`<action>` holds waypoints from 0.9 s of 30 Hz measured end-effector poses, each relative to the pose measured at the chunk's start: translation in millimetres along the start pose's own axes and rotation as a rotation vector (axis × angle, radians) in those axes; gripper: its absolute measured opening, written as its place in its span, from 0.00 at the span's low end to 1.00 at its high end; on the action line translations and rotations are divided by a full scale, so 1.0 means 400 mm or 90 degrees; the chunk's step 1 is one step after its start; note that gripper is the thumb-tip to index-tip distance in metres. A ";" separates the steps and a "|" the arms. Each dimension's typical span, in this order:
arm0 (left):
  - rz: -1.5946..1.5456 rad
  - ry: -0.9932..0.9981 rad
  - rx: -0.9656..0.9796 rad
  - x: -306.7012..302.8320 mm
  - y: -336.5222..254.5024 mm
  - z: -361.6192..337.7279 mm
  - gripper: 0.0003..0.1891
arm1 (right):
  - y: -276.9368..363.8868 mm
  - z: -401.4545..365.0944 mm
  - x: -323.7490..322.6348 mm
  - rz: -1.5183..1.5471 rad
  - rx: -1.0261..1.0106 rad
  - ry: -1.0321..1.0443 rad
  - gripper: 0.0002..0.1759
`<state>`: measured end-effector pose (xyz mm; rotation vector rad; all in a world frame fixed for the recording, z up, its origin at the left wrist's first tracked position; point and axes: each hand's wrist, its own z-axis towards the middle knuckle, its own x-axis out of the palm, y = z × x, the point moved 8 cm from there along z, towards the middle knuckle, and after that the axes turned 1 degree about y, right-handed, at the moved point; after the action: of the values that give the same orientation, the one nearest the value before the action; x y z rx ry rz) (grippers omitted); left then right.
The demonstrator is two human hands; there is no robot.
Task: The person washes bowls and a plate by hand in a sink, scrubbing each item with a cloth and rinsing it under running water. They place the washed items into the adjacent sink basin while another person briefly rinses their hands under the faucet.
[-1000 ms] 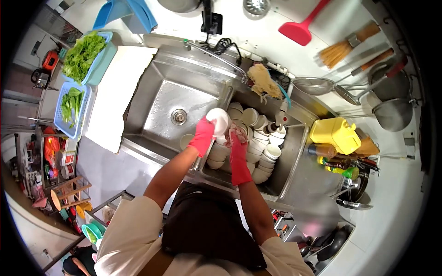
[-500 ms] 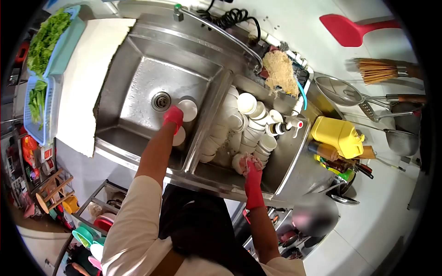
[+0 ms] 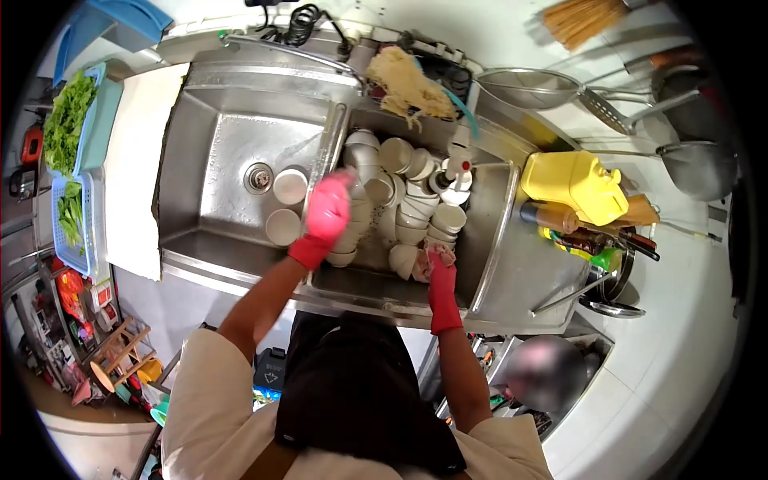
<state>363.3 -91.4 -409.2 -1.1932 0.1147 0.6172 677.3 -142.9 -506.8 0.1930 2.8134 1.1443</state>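
Note:
My left hand (image 3: 328,208), in a pink rubber glove, hangs over the sink divider by the left edge of the right basin. Motion smears its fingers, and I cannot see anything held. My right hand (image 3: 443,290), gloved the same way, grips a wet pinkish cloth (image 3: 440,256) low in the right basin. Right beside that cloth a white bowl (image 3: 403,260) lies tilted. Stacks of white bowls (image 3: 412,216) fill much of this basin. In the left basin, two white bowls, one farther back (image 3: 290,185) and one nearer (image 3: 283,228), rest near the drain (image 3: 258,178).
A tap (image 3: 458,164) reaches over the right basin. Behind it lies a tan mesh scrubber (image 3: 410,84). On the right ledge stand a yellow jug (image 3: 572,188) and bottles. A white board (image 3: 140,172) and baskets of greens (image 3: 70,212) line the left side.
My left hand has moved from a bowl in the left basin rightward to the divider. The view has shifted. My right hand stays with the cloth near the same bowl.

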 end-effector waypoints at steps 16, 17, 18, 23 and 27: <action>0.318 0.514 -0.678 0.525 0.347 -0.497 0.26 | -0.047 -0.030 -0.181 0.026 0.053 0.012 0.16; 0.323 0.661 -0.650 0.535 0.358 -0.535 0.26 | -0.040 -0.030 -0.175 0.036 0.047 0.015 0.16; 0.231 0.640 -0.703 0.556 0.458 -0.628 0.23 | -0.033 -0.031 -0.171 0.034 0.056 0.007 0.16; -0.173 0.294 -1.269 0.473 0.494 -0.757 0.17 | -0.010 -0.033 -0.154 -0.011 0.023 0.066 0.15; -0.362 0.168 -1.234 0.476 0.397 -0.702 0.17 | 0.009 -0.054 -0.133 0.014 0.004 0.035 0.15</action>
<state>506.6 -232.7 -725.3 -2.9905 -0.7702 -0.1662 727.0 -163.3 -486.4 0.1960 2.8699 1.1621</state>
